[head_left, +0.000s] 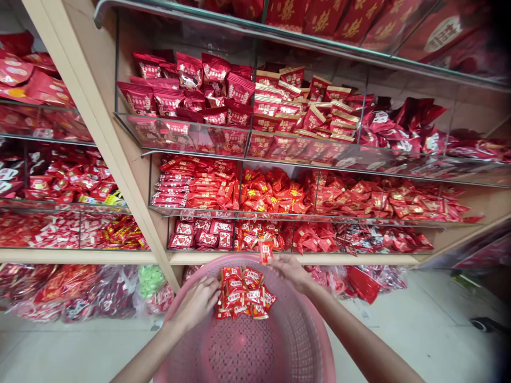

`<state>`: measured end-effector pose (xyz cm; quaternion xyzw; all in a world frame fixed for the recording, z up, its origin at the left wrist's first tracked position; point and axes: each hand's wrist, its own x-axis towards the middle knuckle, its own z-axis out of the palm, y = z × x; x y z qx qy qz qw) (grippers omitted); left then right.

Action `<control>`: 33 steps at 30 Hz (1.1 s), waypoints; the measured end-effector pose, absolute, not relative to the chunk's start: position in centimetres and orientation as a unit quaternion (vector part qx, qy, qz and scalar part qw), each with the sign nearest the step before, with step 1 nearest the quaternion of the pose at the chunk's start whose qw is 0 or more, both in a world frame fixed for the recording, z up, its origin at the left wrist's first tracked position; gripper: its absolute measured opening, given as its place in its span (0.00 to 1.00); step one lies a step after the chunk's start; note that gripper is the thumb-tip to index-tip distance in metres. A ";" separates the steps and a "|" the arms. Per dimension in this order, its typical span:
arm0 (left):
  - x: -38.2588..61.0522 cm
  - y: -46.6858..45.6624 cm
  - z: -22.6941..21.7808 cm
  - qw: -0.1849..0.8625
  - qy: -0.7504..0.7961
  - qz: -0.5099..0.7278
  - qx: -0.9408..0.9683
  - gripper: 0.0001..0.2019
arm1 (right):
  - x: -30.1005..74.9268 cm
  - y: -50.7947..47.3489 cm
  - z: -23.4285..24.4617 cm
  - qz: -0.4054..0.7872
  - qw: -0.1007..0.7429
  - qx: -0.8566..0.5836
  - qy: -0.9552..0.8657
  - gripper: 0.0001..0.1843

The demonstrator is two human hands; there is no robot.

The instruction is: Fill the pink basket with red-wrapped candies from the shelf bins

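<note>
A round pink plastic basket (319, 319) with a perforated bottom stands in front of me. Inside it, toward the far side, lies a pile of small red wrapped candy packets (243, 295) with white lettering. My right hand (289, 271) pinches one small red candy packet (265, 250) upright above the basket's far rim, in front of the lowest shelf. On the other side, my left hand (199, 299) reaches over the basket's left wall. Its fingers are loosely bent, with the tips close beside the pile; I see nothing held in them.
Tiered glass-fronted shelves (303, 217) hold many red packets, sorted by dividers. A slanting wooden upright (99, 133) separates a second shelf unit on the left. Below, plastic bags of packets (99, 290) lie on the tiled floor (423, 319). A dark object (483, 323) sits at far right.
</note>
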<state>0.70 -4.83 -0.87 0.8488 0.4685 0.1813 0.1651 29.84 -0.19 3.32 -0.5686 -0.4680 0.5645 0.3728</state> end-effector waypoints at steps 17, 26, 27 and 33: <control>0.1 -5.0 -0.9 0.173 0.483 0.177 0.840 0.15 | 26.2 -1.1 -1.7 0.767 0.205 -0.546 -0.269 0.08; 0.6 -5.1 -0.6 0.187 0.486 0.157 0.839 0.15 | 28.1 -2.4 -0.9 0.769 0.197 -0.551 -0.257 0.08; 0.7 -5.1 -0.7 0.187 0.482 0.163 0.840 0.15 | 27.8 -2.2 -0.9 0.771 0.197 -0.549 -0.256 0.08; 0.3 -4.7 -1.8 0.180 0.475 0.193 0.839 0.15 | 24.9 -1.2 -1.7 0.786 0.201 -0.528 -0.252 0.11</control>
